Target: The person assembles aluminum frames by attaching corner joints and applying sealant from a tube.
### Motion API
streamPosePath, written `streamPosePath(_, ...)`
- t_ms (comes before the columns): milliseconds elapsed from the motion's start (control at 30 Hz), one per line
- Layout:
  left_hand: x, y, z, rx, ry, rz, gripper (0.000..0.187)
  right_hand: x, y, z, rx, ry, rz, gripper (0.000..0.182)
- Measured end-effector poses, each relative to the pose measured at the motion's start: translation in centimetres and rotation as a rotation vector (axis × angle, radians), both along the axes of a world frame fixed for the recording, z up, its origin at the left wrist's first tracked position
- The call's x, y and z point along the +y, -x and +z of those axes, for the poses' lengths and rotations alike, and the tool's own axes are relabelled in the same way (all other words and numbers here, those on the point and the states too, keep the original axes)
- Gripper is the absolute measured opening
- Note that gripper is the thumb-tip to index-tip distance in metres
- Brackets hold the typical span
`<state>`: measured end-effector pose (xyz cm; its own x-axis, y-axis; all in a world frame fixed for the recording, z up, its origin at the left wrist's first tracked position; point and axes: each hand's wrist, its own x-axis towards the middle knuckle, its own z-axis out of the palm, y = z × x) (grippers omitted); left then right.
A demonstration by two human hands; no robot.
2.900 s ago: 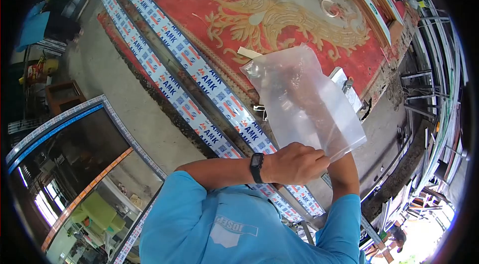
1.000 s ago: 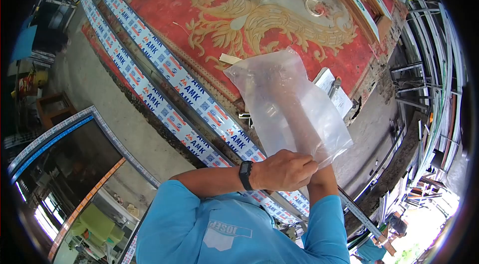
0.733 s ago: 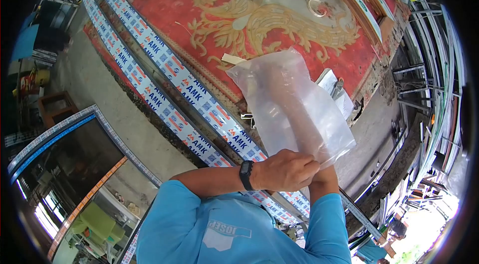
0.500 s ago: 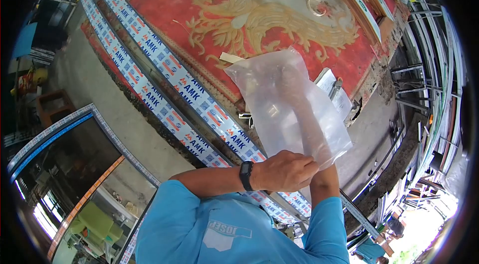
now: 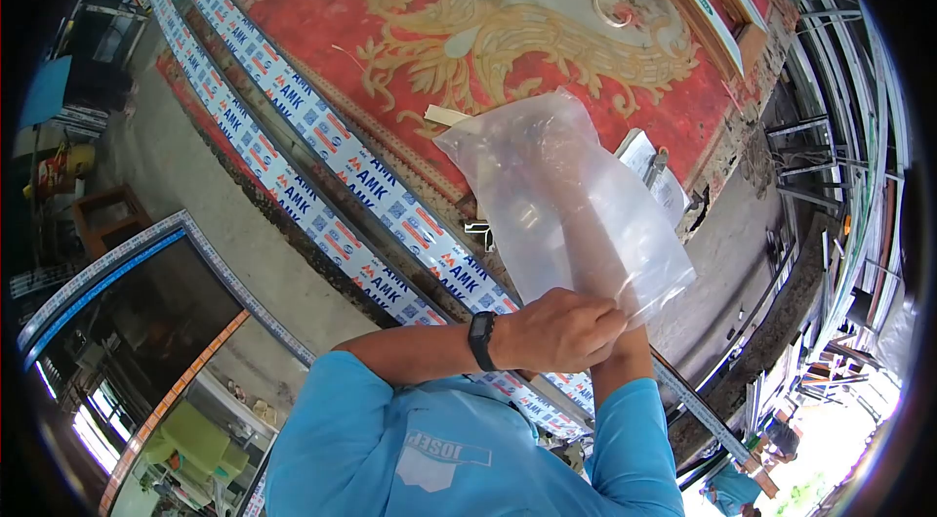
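Observation:
A clear plastic bag [image 5: 527, 214] lies over the near edge of the carpet-covered table. My left hand [image 5: 566, 330], with a black watch on its wrist, is closed on the bag's mouth close to my right forearm. My right arm reaches deep into the bag, its forearm visible through the film. Inside the upper part of the bag is my right hand [image 5: 549, 161], so blurred by the cloudy plastic that its fingers do not show clearly. Beside the bag, to the right, rest papers [image 5: 637, 158] with a small metal tool [image 5: 658, 167] on them.
Two long profiles [image 5: 322, 131] wrapped in AMK-printed film run along the table's left side. A framed glass panel [image 5: 127, 292] stands at lower left. Wooden frame pieces [image 5: 698, 9] lie at the table's far right. Metal bars [image 5: 864, 156] are racked at right; people [image 5: 732, 490] are at lower right.
The bag's lower right corner has shifted slightly right and up. My right forearm leans a little further left inside it. My left hand keeps its grip on the bag's mouth.

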<state>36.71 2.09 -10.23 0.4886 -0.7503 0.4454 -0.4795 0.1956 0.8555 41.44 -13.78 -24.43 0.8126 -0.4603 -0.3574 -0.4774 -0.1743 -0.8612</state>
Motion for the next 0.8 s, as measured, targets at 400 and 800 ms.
streamPosePath(400,0.4,-0.2,0.3,0.012,-0.017,0.032,0.019,0.1,-1.8,-0.3,0.02,0.048,-0.005,0.044)
streamPosePath(800,0.6,-0.5,-0.4,0.159,0.011,-0.043,0.016,0.8,-1.1,2.3,0.105,-0.303,-0.193,0.044)
